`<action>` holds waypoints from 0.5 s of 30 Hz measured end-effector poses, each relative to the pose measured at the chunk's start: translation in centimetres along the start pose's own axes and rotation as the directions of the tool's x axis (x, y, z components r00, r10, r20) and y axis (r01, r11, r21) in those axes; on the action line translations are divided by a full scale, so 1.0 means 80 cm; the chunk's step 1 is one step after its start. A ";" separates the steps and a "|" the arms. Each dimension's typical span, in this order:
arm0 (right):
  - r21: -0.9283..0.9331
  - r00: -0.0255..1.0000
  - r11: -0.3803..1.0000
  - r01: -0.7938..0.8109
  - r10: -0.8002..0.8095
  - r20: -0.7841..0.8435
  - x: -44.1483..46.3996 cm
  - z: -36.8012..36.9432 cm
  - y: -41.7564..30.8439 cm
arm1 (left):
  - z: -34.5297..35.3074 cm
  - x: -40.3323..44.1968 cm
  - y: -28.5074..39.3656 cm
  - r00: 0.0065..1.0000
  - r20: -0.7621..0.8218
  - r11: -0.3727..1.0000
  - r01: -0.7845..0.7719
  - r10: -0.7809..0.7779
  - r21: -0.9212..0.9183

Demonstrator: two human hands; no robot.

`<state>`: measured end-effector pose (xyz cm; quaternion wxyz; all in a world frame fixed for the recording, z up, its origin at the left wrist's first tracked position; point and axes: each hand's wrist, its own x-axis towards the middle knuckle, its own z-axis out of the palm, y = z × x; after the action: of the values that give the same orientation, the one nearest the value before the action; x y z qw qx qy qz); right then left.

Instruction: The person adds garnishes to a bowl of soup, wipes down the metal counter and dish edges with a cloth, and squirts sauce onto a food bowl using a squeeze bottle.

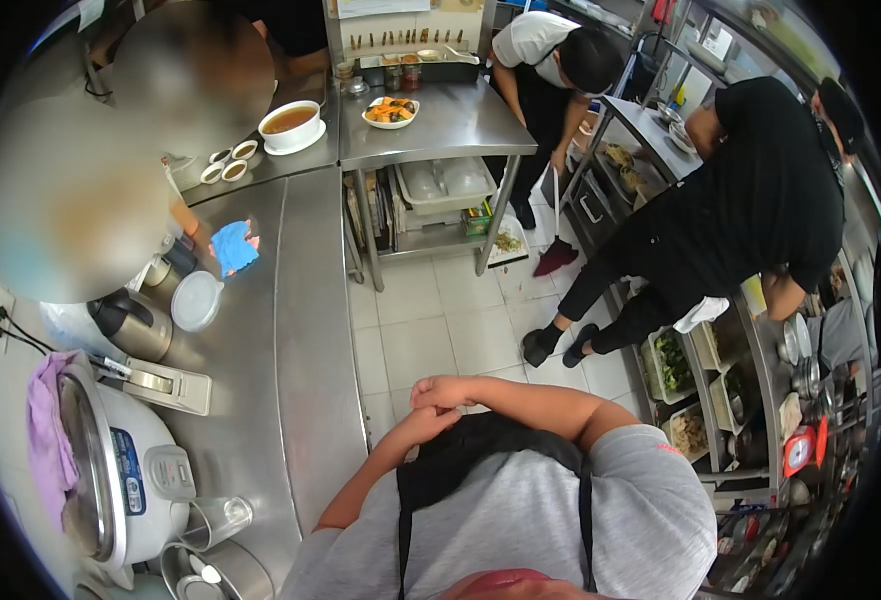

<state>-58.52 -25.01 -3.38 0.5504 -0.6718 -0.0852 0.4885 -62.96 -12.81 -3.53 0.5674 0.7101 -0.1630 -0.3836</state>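
My left hand (422, 428) and my right hand (440, 391) meet in front of my waist, fingers curled and pressed against each other. I see no object in either one; the inner side of the fingers is partly hidden. Just beneath them is my black apron (485, 447), worn over a grey shirt. The steel counter (310, 330) runs along my left side, close to my left forearm. No item on it is being touched by my hands.
Left counter: rice cooker (145, 480), tape dispenser (165, 388), blue cloth (233, 247), soup bowl (291, 121). Ahead, a steel table (440, 130) bears a plated dish (391, 112). One person sweeps with a broom (557, 255) and dustpan (508, 242); another person (750, 190) bends over shelves at right.
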 end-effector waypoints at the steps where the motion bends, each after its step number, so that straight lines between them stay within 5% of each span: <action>1: -0.006 1.000 1.000 0.007 -0.007 -0.001 -0.002 0.001 0.001 | 0.002 0.004 -0.009 0.999 -0.020 0.999 -0.041 0.041 -0.025; 15: -0.039 1.000 0.999 -0.009 0.008 -0.025 -0.026 0.003 -0.020 | 0.006 0.000 0.014 0.999 -0.009 0.998 -0.035 0.035 0.046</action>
<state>-59.05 -25.57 -0.87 0.5360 -0.6888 -0.0852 0.4806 -63.08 -13.46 -2.55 0.5586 0.7218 -0.1813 -0.3662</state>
